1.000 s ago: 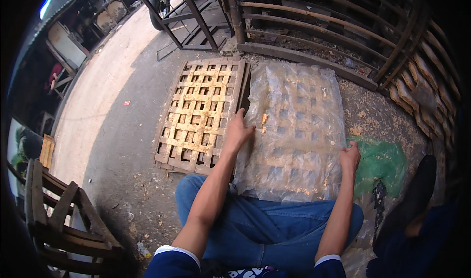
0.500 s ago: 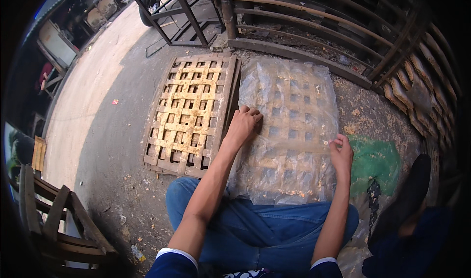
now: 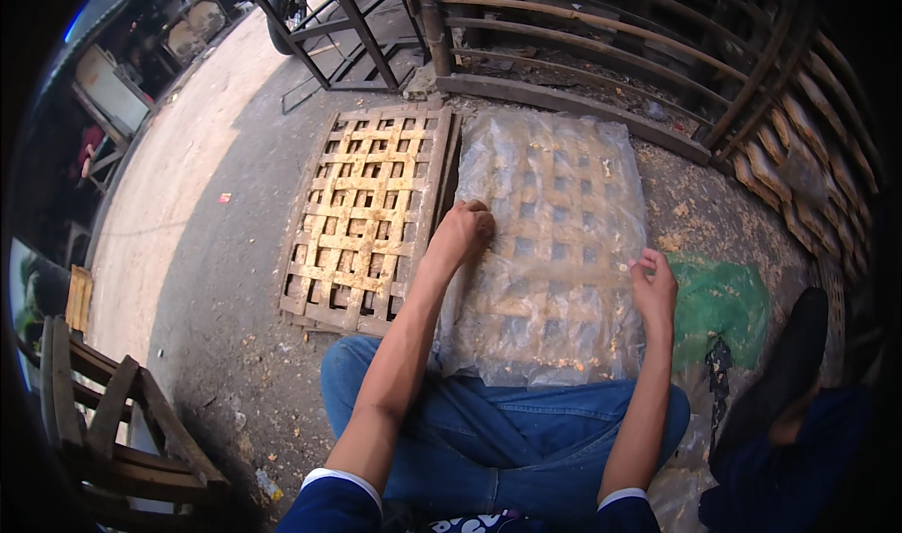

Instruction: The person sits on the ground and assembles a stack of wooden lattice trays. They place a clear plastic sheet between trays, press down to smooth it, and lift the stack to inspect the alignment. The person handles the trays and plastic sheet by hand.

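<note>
A clear, crumpled plastic sheet (image 3: pixel 554 336) lies in front of my crossed legs, over a lattice tray whose woven slats show through it. My left hand (image 3: pixel 462 234) is closed at the sheet's left edge, its curled fingers gripping the plastic. At the right edge, my right hand (image 3: pixel 655 284) pinches the sheet between thumb and fingers. Small pale crumbs are scattered over the plastic. To the left lies a bare wooden lattice tray (image 3: pixel 362 215), yellowish and stained, stacked on at least one more frame.
A green sheet (image 3: pixel 719 312) lies right of my knee, beside another person's dark-clothed leg (image 3: pixel 775 392). Slatted racks (image 3: pixel 583 30) stand behind, and stacked trays (image 3: pixel 808 166) lean at the far right. A wooden frame (image 3: pixel 122 420) stands at lower left. A road (image 3: pixel 160 195) runs along the left.
My left hand has shifted slightly left and drawn in along the sheet's edge. The right hand stays at the right edge, its fingers a little more raised.
</note>
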The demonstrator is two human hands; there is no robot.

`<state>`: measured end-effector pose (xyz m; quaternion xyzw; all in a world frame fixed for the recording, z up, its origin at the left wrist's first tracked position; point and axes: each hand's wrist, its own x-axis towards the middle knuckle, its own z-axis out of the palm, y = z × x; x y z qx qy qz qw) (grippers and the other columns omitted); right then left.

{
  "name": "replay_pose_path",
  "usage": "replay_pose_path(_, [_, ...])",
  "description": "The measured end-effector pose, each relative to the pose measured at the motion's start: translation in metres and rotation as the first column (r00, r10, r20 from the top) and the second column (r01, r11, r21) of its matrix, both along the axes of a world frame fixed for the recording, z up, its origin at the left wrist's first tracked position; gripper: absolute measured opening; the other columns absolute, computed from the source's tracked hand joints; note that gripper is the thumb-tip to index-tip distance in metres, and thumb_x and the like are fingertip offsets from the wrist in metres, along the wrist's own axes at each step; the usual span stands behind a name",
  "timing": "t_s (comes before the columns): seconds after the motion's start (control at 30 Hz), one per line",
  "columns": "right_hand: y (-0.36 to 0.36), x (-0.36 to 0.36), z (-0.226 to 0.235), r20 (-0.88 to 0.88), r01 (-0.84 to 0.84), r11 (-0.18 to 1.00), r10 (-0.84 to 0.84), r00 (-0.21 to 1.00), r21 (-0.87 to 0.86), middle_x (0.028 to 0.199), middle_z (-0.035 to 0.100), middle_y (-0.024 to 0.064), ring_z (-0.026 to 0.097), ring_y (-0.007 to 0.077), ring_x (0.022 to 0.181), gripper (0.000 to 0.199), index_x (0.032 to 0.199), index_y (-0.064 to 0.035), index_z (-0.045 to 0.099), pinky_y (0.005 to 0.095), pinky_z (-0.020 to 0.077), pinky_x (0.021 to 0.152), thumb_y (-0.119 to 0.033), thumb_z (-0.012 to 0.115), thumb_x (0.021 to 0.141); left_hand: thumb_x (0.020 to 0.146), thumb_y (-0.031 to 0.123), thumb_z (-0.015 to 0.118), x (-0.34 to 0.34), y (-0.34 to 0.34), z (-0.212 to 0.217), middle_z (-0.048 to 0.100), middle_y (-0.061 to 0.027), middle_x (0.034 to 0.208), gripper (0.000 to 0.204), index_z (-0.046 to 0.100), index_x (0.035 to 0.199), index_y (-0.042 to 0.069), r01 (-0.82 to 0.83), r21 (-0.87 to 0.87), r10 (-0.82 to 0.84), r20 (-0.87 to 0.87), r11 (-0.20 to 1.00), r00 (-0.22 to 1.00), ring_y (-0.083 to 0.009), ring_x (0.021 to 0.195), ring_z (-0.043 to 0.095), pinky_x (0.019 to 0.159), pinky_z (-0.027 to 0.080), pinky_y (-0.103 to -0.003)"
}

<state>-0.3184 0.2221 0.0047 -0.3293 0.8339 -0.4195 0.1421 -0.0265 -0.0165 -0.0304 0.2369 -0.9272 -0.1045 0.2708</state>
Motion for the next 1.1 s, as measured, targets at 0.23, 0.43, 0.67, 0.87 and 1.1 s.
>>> replay_pose_path(0.23, [0.001,0.000,0.001,0.010,-0.013,1.000,0.013,1.000,-0.007,0.116,0.069,0.0182,0.070,0.0288,0.093,0.042,0.123,-0.0011,0.061,0.0380,0.0542,0.083,-0.022,0.072,0.089,0.079,0.008,0.069,-0.007,0.012,0.003,0.069,-0.0065,0.089,0.009,0.072,0.088,0.009,-0.071,-0.045,0.074,0.071,0.996,0.995,-0.0259,0.086,0.062,0.080,0.050,-0.038])
replay_pose_path(0.43, [0.001,-0.002,-0.001,-0.012,-0.012,1.000,0.013,1.000,0.009,0.116,0.068,0.0186,0.070,0.0283,0.092,0.042,0.124,-0.0010,0.061,0.0378,0.0542,0.083,-0.022,0.072,0.089,0.079,0.010,0.073,-0.009,0.014,0.000,0.068,-0.0098,0.091,0.015,0.073,0.094,0.008,-0.135,0.030,0.136,-0.025,0.990,0.990,-0.0285,0.089,0.064,0.079,0.053,-0.037])
replay_pose_path(0.67, [0.005,-0.006,0.003,-0.012,0.023,0.999,-0.024,1.000,-0.022,0.116,0.068,0.0177,0.071,0.0279,0.092,0.043,0.125,-0.0025,0.061,0.0382,0.0541,0.083,-0.024,0.072,0.089,0.088,0.005,0.072,0.015,0.007,0.067,0.073,-0.0086,0.097,0.020,0.075,0.107,0.008,-0.212,0.470,0.433,-0.434,0.857,0.790,-0.0157,0.086,0.069,0.076,0.055,-0.028])
replay_pose_path(0.87, [0.009,-0.005,0.012,-0.035,0.064,0.998,-0.064,0.997,-0.020,0.114,0.069,0.0163,0.069,0.0291,0.097,0.042,0.124,-0.0027,0.062,0.0390,0.0529,0.087,-0.025,0.072,0.089,0.101,0.014,0.060,0.162,0.016,0.160,0.063,-0.0097,0.121,0.047,0.041,0.144,0.007,0.256,0.263,0.323,-0.917,0.930,-0.233,-0.0194,0.105,0.062,0.090,0.054,-0.034])
replay_pose_path(1.1, [0.001,-0.012,-0.010,-0.061,0.073,0.997,-0.074,0.995,-0.013,0.117,0.068,0.0183,0.067,0.0326,0.105,0.042,0.122,-0.0023,0.062,0.0404,0.0517,0.091,-0.024,0.073,0.087,0.102,0.054,0.046,0.262,0.033,0.158,0.057,-0.0104,0.120,0.051,0.052,0.125,0.009,0.214,0.314,0.373,-0.639,0.925,-0.673,-0.0222,0.088,0.057,0.081,0.051,-0.037])
